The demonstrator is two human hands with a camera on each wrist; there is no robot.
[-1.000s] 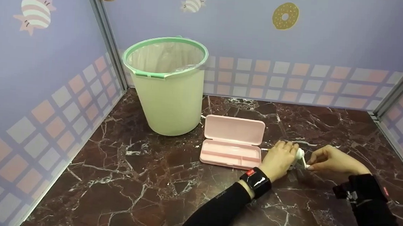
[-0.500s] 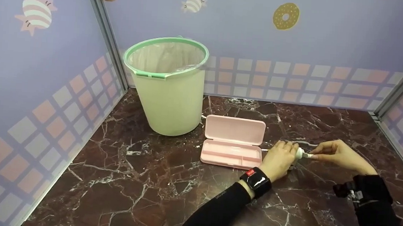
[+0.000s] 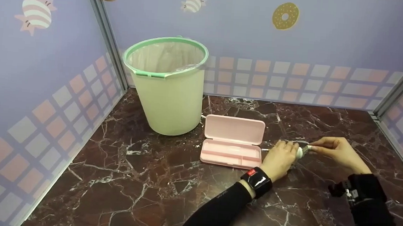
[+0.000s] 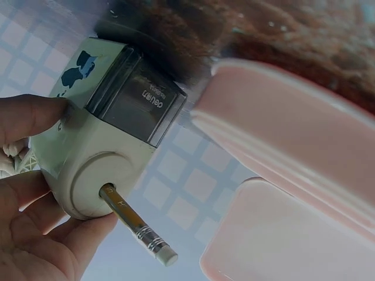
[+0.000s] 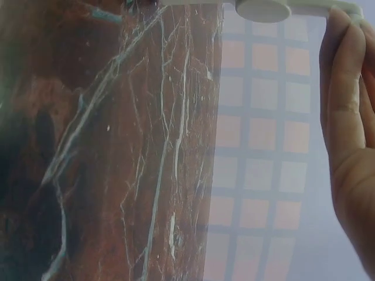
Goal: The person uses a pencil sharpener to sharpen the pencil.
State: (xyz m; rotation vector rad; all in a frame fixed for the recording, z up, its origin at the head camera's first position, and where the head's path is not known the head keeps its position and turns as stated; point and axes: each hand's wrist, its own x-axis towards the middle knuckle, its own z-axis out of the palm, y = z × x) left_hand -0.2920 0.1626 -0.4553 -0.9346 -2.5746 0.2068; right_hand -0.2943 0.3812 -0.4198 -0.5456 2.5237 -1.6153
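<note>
Our left hand (image 3: 279, 158) gripped the sharpener (image 4: 94, 146), fingers curled round it, a pencil (image 4: 130, 212) jutting out. Just right of that grip, our right hand (image 3: 340, 153) pinched the crank (image 5: 310, 8) at its end; just left lay the open case (image 3: 234, 130).

Off-white sharpener (image 4: 88, 134), yellow-brown pencil (image 4: 132, 216), pink case (image 3: 232, 147), white-veined maroon tabletop (image 3: 129, 179)

Left hand (image 3: 279, 159) gripping the sharpener (image 4: 108, 117), right hand (image 3: 338, 153) pinching its crank (image 5: 310, 9).
Left fingers (image 4: 89, 231) curl round the sharpener's body; right thumb and fingertips meet just to its right. Both black-sleeved forearms (image 3: 214, 213) extend from its near side.
</note>
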